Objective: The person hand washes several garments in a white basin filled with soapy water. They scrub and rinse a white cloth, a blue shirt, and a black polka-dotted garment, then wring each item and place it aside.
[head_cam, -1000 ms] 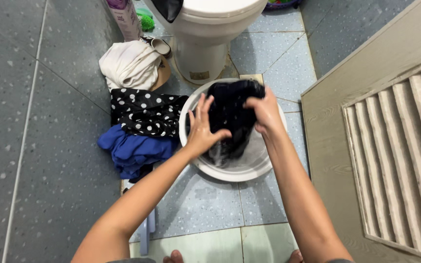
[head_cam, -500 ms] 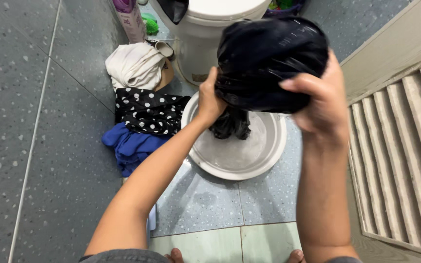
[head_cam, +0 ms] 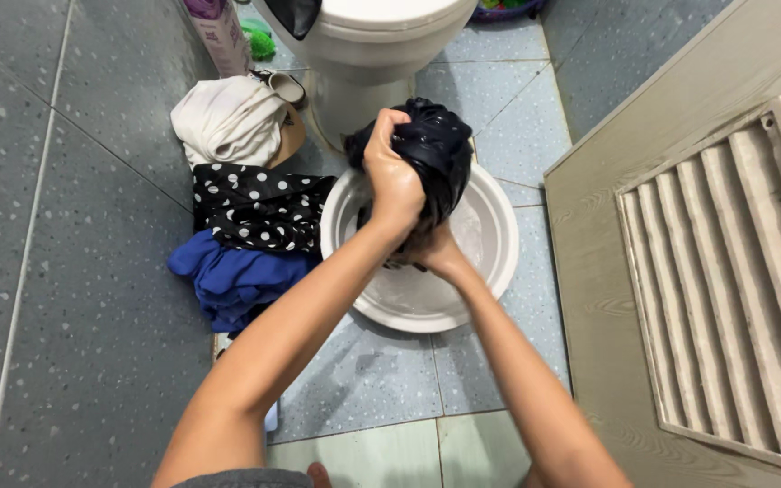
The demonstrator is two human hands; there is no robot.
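A wet black garment (head_cam: 431, 145) is bunched up over a white round basin (head_cam: 499, 244) on the tiled floor. My left hand (head_cam: 390, 176) grips the top of the bundle from the left, fingers wrapped tight. My right hand (head_cam: 440, 255) holds the lower end of the same garment underneath, mostly hidden behind my left hand and the cloth. Soapy water lies in the bottom of the basin.
Left of the basin lie a black polka-dot cloth (head_cam: 259, 208), a blue cloth (head_cam: 228, 280) and a white cloth (head_cam: 228, 117). A white toilet (head_cam: 368, 45) stands behind. A louvred door (head_cam: 707, 271) is on the right, a bottle (head_cam: 219, 32) at top left.
The garment was lifted high out of the basin, then lowered back over it. My right hand moved from the top of the bundle to beneath it; my left now grips the top.
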